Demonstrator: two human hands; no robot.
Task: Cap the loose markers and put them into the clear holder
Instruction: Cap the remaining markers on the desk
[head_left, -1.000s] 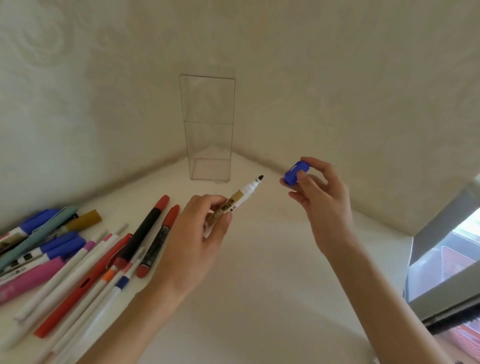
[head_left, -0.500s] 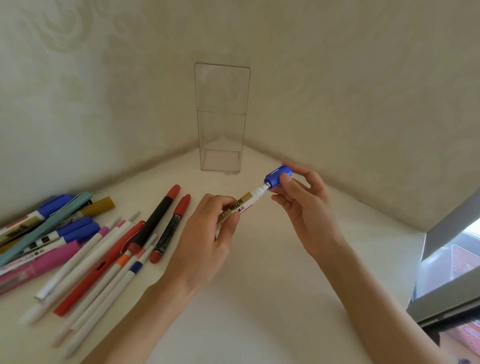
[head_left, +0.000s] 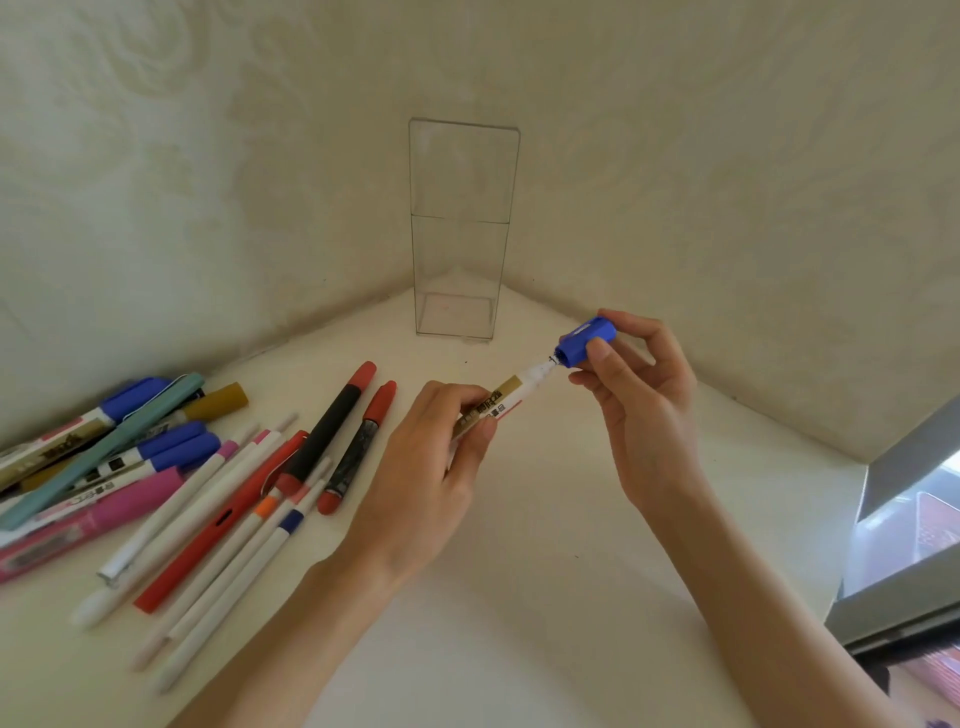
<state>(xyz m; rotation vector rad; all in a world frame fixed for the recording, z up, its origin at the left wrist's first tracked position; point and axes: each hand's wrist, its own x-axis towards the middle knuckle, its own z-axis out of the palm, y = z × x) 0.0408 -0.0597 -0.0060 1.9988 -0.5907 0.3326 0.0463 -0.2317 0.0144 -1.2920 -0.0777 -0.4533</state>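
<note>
My left hand (head_left: 426, 467) grips a white marker (head_left: 511, 397) with a gold label, its tip pointing up and to the right. My right hand (head_left: 641, 395) pinches a blue cap (head_left: 586, 343) whose open end sits over the marker's tip. The clear holder (head_left: 460, 234) stands upright and empty in the corner, behind and a little left of the cap. A pile of loose markers and pens (head_left: 171, 478) lies on the white surface to the left of my left hand.
Two patterned walls meet behind the holder. A black marker with red ends (head_left: 324, 431) and a dark one with red caps (head_left: 358, 449) lie nearest my left hand. A grey window frame (head_left: 904, 530) borders the surface at the right.
My right hand brought the blue cap from apart onto the marker's tip. The view shifted, so the holder and pens sit further right in the frame.
</note>
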